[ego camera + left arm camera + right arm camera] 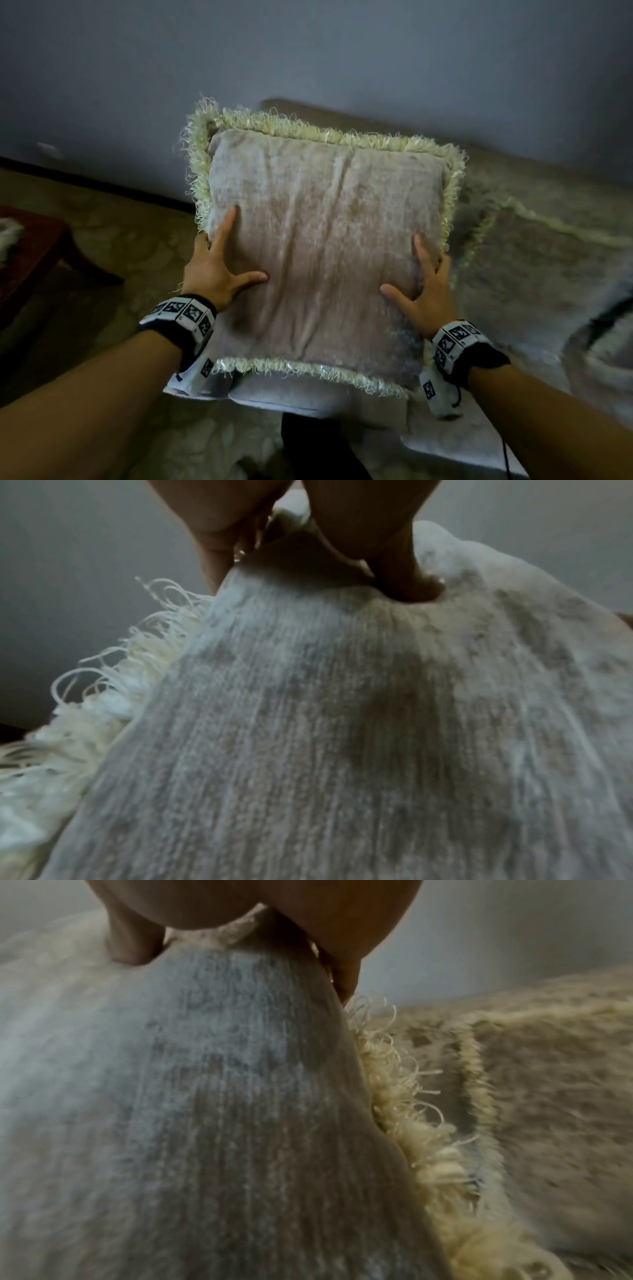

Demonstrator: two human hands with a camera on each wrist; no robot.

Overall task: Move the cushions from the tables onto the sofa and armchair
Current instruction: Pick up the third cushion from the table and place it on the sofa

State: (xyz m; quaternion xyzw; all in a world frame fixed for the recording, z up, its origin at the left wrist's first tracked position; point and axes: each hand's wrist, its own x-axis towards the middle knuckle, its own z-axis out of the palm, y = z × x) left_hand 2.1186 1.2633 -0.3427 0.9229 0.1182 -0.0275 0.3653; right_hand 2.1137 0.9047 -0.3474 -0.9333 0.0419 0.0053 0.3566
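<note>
We're mid-carry: both hands, left hand (219, 270) & right hand (423, 291), clasp the fringed cushion (322, 240) by its sides, held above the sofa (534, 240). Next, probably: lower it onto the seat, beside the 2nd cushion (548, 219).

Pinkish-beige cushion (322, 246) with a silvery, faintly mottled sheen, edged all round in a pale cream-yellow looped fringe (308, 128). Grey-blue wall (308, 51) behind, with a dark skirting strip along its foot. Beige sofa (534, 260) in a blurred, mottled pattern, with a second fringed cushion (555, 236) in the same tones. Dull olive-beige carpet (113, 240) with a faint pale motif. Dark reddish-brown worktop (30, 246) at far left. Black wristbands (178, 329) carrying white blocks printed with black-and-white square codes.
</note>
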